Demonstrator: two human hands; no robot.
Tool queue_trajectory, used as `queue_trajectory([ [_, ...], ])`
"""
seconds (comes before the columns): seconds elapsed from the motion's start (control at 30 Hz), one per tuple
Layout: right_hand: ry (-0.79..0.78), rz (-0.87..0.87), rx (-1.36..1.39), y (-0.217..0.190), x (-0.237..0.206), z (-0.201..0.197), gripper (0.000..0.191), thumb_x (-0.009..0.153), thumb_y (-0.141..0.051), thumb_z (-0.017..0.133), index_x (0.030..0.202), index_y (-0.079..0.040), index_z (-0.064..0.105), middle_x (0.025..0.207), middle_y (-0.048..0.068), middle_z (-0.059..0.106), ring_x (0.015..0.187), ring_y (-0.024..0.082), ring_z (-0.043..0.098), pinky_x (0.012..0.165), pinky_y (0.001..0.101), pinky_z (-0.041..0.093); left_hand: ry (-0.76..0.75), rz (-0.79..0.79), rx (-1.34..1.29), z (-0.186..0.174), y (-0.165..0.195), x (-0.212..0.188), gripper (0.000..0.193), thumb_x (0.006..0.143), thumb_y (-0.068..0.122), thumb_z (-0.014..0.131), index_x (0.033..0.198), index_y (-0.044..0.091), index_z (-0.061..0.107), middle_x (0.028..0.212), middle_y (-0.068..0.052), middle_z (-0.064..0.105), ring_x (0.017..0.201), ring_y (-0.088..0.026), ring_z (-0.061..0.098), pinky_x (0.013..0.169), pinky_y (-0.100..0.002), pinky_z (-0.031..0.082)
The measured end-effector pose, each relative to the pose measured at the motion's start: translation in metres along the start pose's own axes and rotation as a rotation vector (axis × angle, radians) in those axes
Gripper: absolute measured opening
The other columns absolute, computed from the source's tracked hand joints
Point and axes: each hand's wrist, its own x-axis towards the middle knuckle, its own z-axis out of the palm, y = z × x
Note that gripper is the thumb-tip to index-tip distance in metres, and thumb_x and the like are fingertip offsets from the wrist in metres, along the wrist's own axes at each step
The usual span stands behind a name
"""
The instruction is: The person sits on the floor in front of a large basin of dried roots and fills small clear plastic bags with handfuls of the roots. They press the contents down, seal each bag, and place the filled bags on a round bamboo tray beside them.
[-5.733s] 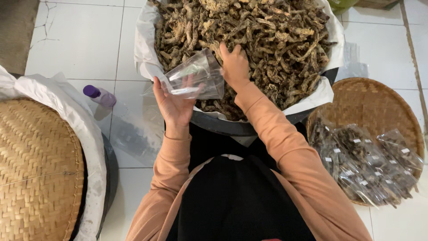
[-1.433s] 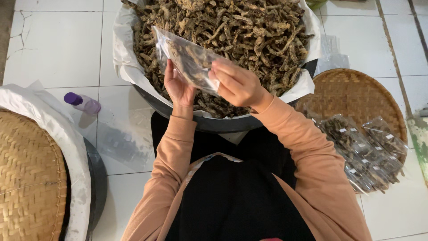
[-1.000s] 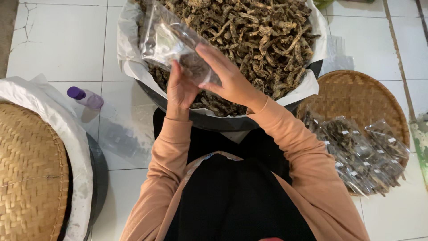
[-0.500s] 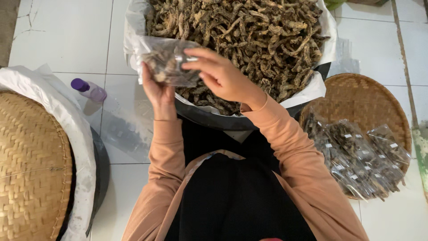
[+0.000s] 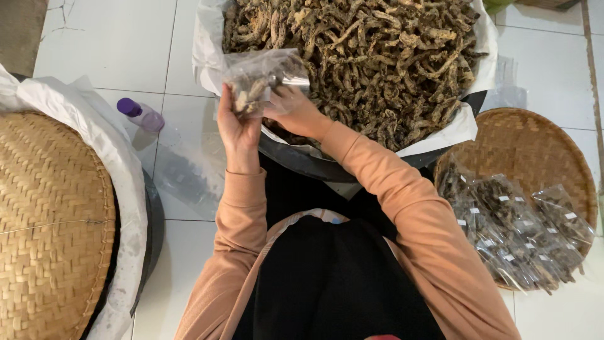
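Observation:
My left hand point(image 5: 236, 126) and my right hand point(image 5: 296, 113) both grip a small clear plastic bag point(image 5: 264, 79) partly filled with dried brown pieces. I hold it over the near-left rim of a large dark basin point(image 5: 327, 167) lined with white paper and heaped with the same dried brown pieces point(image 5: 371, 56). The left hand holds the bag's lower left side; the right hand pinches it from the right, fingers partly hidden behind the plastic.
A round woven tray point(image 5: 522, 145) at right carries several filled, sealed bags point(image 5: 516, 233). At left a woven lid point(image 5: 50, 220) covers a white-lined basin. A small bottle with a purple cap point(image 5: 139, 114) and flat empty plastic bags point(image 5: 185, 173) lie on the white tiled floor.
The bag was empty 5.7 s ago; it holds dried pieces now. Over the last second both hands turned and lowered it from high over the heap to the basin's near-left rim.

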Motion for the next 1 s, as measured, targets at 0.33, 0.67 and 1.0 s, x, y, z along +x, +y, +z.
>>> queue_trajectory([
  [0.33,0.287,0.329,0.345,0.04,-0.039,-0.056,0.031,0.091,-0.009,0.08,0.12,-0.014,0.07,0.107,0.009,0.075,0.091,0.027,0.077,0.077,0.0337,0.061,0.107,-0.009,-0.016,0.004,-0.025,0.003,0.035,0.105,0.027,0.053,0.125,-0.001,0.062,0.126,-0.017,0.068,0.118,-0.039,0.065,0.104,-0.057,0.053],
  [0.67,0.964,0.322,0.455,0.021,-0.091,-0.161,0.039,0.098,0.006,0.08,0.131,-0.003,0.06,0.12,0.011,0.071,0.107,0.016,0.074,0.084,0.0263,0.063,0.144,-0.075,-0.072,0.0,-0.088,0.021,0.034,0.107,0.028,0.052,0.125,0.0,0.061,0.127,-0.016,0.067,0.118,-0.035,0.064,0.106,-0.057,0.052],
  [1.0,0.452,0.285,0.851,0.012,-0.09,-0.14,0.053,0.117,-0.015,0.06,0.155,-0.009,0.024,0.158,0.011,0.051,0.145,0.021,0.051,0.124,0.0377,0.047,0.023,-0.153,-0.041,0.008,-0.111,0.003,0.039,0.11,0.029,0.047,0.137,0.002,0.052,0.139,-0.018,0.059,0.13,-0.035,0.057,0.113,-0.058,0.048],
])
